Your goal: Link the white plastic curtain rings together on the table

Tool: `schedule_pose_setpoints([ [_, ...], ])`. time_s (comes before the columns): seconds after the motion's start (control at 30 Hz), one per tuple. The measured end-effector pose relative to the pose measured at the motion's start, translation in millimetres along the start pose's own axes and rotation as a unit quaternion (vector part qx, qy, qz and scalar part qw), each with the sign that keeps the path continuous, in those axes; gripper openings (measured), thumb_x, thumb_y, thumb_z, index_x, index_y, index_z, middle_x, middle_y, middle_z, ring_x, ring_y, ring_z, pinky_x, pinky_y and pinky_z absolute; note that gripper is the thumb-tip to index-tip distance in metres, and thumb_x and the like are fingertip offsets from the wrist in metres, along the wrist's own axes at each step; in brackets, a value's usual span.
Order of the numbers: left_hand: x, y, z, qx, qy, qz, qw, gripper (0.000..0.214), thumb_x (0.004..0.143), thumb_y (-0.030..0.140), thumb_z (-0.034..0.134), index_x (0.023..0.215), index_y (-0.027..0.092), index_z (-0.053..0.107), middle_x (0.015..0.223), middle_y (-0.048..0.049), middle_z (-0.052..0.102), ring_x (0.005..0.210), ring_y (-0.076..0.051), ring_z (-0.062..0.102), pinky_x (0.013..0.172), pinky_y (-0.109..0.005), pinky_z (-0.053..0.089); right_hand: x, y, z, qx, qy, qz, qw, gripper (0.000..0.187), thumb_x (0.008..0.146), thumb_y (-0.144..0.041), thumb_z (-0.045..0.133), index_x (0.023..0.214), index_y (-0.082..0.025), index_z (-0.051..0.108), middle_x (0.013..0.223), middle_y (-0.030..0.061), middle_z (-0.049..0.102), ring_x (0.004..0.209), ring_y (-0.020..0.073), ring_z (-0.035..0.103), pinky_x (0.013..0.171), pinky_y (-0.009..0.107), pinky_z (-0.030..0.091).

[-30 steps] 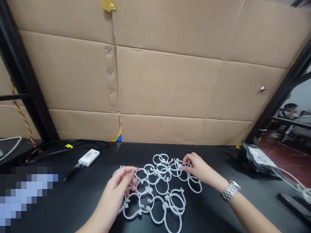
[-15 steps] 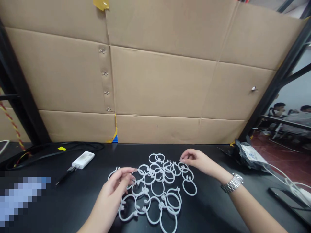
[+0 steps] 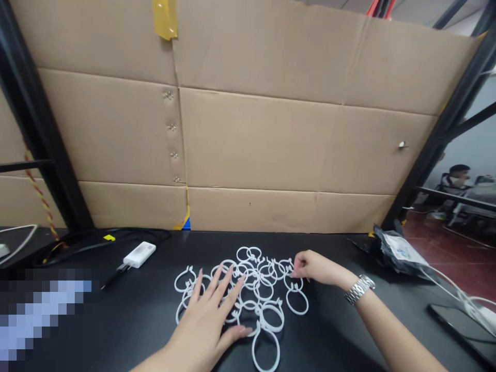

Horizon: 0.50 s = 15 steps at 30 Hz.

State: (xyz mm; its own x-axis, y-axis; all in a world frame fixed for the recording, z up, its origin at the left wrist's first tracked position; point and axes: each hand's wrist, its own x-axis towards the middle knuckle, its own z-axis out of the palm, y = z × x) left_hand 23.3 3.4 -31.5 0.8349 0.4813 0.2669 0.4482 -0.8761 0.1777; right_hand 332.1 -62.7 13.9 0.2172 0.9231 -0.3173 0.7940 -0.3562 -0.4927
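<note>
A heap of several white plastic rings lies on the black table. My left hand rests flat on the heap's left part, fingers spread over the rings, holding nothing. My right hand, with a metal watch on the wrist, is at the heap's right edge; its fingertips pinch a ring there.
A white adapter with black cables lies at the left. A dark plastic bag and white cables sit at the right, with a dark flat device near the right edge. Cardboard sheets wall off the table's back. People sit far right.
My left hand has opened and come down flat on the rings. My right hand stayed at the heap's right edge. The heap has been pushed closer together.
</note>
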Motion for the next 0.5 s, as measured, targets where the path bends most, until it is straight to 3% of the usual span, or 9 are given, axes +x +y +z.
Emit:
schedule_pose_setpoints([
  [0.13, 30, -5, -2.6, -0.089, -0.008, -0.012, 0.996, 0.059, 0.09, 0.059, 0.037, 0.141, 0.033, 0.028, 0.15, -0.0031, 0.024, 0.139, -0.03, 0.012, 0.109, -0.06, 0.006, 0, -2, -8, 0.043, 0.065, -0.008, 0.997, 0.027, 0.09, -0.03, 0.056, 0.115, -0.018, 0.055, 0.115, 0.0069, 0.059, 0.092, 0.0213, 0.062, 0.076, 0.041, 0.052],
  [0.2, 38, -8, -6.4, -0.108, 0.006, -0.024, 0.994, 0.062, 0.09, 0.057, 0.037, 0.142, 0.025, 0.029, 0.15, -0.0071, 0.023, 0.139, -0.028, 0.01, 0.111, -0.055, 0.007, -3, -8, -11, 0.064, 0.108, -0.022, 0.992, 0.025, 0.09, -0.03, 0.055, 0.112, -0.018, 0.056, 0.111, 0.006, 0.061, 0.087, 0.0195, 0.063, 0.073, 0.039, 0.053],
  [0.3, 34, -9, -15.0, -0.151, 0.034, -0.045, 0.987, 0.059, 0.094, 0.053, 0.033, 0.144, 0.022, 0.026, 0.15, -0.0064, 0.022, 0.139, -0.023, 0.013, 0.112, -0.048, 0.015, -12, -27, -8, 0.101, 0.173, -0.066, 0.978, 0.02, 0.088, -0.034, 0.057, 0.092, -0.015, 0.059, 0.081, 0.0006, 0.064, 0.064, 0.0138, 0.061, 0.059, 0.03, 0.051],
  [0.37, 23, -6, -19.7, -0.183, 0.052, -0.061, 0.98, 0.056, 0.095, 0.05, 0.031, 0.143, 0.021, 0.029, 0.149, -0.0056, 0.026, 0.138, -0.02, 0.021, 0.112, -0.043, 0.021, -22, -46, 2, 0.134, 0.195, -0.107, 0.966, 0.022, 0.084, -0.038, 0.06, 0.076, -0.017, 0.055, 0.06, -0.0035, 0.057, 0.052, 0.0118, 0.056, 0.049, 0.024, 0.046],
  [0.47, 7, 2, -21.4, -0.238, 0.073, -0.095, 0.964, 0.051, 0.098, 0.046, 0.023, 0.14, 0.02, 0.034, 0.143, -0.0061, 0.039, 0.131, -0.016, 0.036, 0.106, -0.037, 0.033, -37, -78, 32, 0.184, 0.175, -0.163, 0.953, 0.021, 0.083, -0.04, 0.058, 0.074, -0.021, 0.052, 0.054, -0.0052, 0.055, 0.045, 0.0109, 0.053, 0.043, 0.022, 0.043],
  [0.5, 2, 5, -20.7, -0.32, 0.085, -0.108, 0.937, 0.05, 0.098, 0.046, 0.028, 0.139, 0.02, 0.037, 0.141, -0.0059, 0.042, 0.13, -0.017, 0.038, 0.106, -0.037, 0.032, -41, -87, 45, 0.197, 0.163, -0.176, 0.951, 0.021, 0.081, -0.039, 0.06, 0.073, -0.021, 0.052, 0.055, -0.0048, 0.056, 0.047, 0.0114, 0.054, 0.045, 0.022, 0.045],
])
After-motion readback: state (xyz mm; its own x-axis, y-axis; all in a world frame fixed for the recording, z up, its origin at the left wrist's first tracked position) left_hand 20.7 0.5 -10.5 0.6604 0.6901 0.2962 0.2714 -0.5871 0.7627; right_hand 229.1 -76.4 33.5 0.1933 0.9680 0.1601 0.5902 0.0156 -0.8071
